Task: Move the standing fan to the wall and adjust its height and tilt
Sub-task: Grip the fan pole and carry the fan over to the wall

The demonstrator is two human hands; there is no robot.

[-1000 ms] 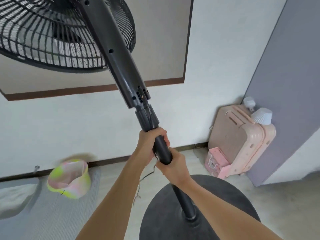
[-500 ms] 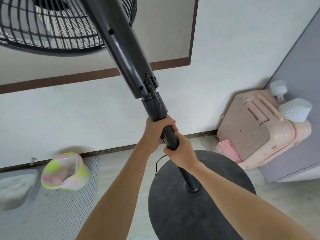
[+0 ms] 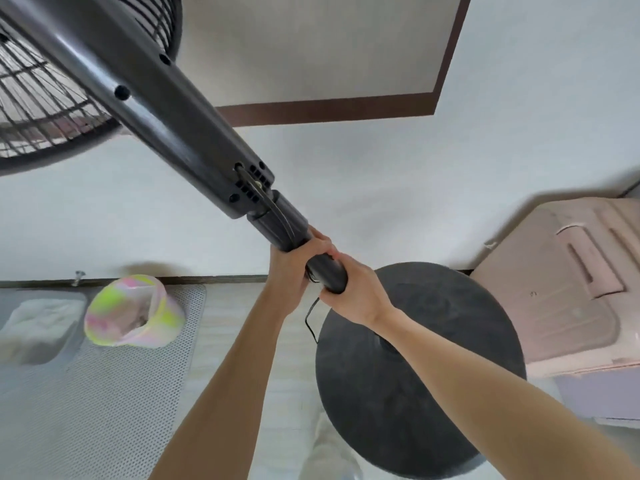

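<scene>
The black standing fan fills the view: its thick upper column [image 3: 166, 112] slants from the top left down to a collar, its wire grille [image 3: 38, 109] shows at the far left, and its round base [image 3: 433, 393] is at the lower right. My left hand [image 3: 294, 268] is wrapped around the thin pole just under the collar. My right hand [image 3: 356, 292] grips the same pole directly below it. The power cord [image 3: 310, 320] hangs beside the base. The white wall [image 3: 381, 188] is close ahead.
A pink suitcase [image 3: 568, 282] stands against the wall right of the base. A pink and yellow bag [image 3: 135, 313] sits on a grey perforated mat [image 3: 104, 403] at the left, beside a pale cushion [image 3: 38, 327]. A brown-framed panel [image 3: 325, 53] hangs on the wall.
The fan and both hands have come nearer the wall and suitcase. The fan head has shifted to the upper left edge, and the base sits further right. Both grips are unchanged.
</scene>
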